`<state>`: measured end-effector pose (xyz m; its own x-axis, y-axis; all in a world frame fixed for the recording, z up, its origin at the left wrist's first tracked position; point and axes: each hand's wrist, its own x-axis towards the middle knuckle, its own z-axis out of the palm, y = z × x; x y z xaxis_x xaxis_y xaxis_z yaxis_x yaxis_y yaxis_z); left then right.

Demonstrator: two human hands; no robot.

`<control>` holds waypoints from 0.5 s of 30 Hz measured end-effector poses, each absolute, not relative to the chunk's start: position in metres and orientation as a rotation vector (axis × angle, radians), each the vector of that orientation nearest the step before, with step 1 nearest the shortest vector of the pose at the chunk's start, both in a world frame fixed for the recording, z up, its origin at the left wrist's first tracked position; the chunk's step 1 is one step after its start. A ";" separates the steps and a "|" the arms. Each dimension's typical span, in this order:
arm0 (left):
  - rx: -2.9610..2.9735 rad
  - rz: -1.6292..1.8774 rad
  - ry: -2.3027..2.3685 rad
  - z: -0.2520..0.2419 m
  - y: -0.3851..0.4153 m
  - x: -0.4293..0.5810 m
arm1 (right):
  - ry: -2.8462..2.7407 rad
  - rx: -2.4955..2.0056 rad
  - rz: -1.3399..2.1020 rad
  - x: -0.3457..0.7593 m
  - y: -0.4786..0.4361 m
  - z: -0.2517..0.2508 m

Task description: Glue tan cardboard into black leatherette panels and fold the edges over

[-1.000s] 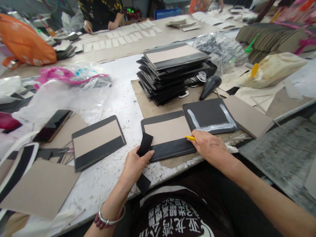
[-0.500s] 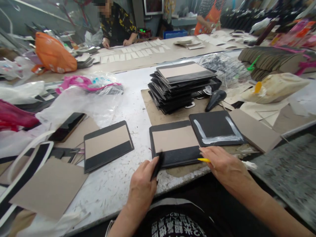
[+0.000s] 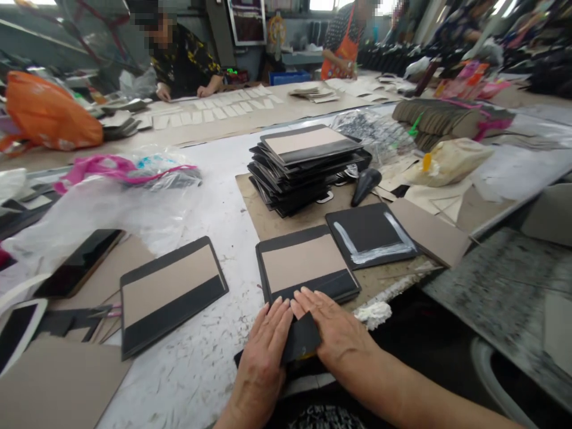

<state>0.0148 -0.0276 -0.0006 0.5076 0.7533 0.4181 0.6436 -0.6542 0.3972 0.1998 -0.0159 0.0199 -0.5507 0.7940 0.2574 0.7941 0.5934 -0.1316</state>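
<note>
My left hand [image 3: 263, 348] lies with straight fingers on a small black piece [image 3: 302, 338] at the table's front edge. From the other side, my right hand [image 3: 342, 339] rests its stretched fingers on the same piece, fingertips close to the left ones. A sliver of yellow shows under the right palm; the rest is hidden. Just beyond the fingertips lies a black panel with a beige middle [image 3: 304, 259]. To its right is a black panel with a whitish smeared band [image 3: 373, 235] along three sides. A similar beige-and-black panel [image 3: 170, 286] lies to the left.
Behind the panels rises a stack of black panels [image 3: 304, 173], beside a dark cone-shaped object [image 3: 366, 186]. A phone [image 3: 80, 262] and beige boards [image 3: 67, 381] lie left. Clear plastic [image 3: 116, 202] sits farther back. Two people [image 3: 183, 62] [image 3: 342, 47] work across the table.
Both hands have come together at the front edge, flat on the black piece. Before, the left held a dark piece and the right a yellow tool. The view has shifted rightward.
</note>
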 end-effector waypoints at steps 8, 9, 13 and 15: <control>2.622 0.820 1.221 -0.006 -0.029 0.014 | -2.634 -1.388 -0.348 0.235 -0.020 0.016; 2.626 0.825 1.223 -0.006 -0.029 0.014 | -2.628 -1.413 -0.379 0.243 -0.020 0.016; 2.633 0.842 1.228 -0.008 -0.029 0.015 | -2.643 -1.467 -0.415 0.268 -0.021 0.014; 2.631 0.858 1.232 -0.009 -0.029 0.015 | -2.635 -1.501 -0.385 0.276 -0.022 0.014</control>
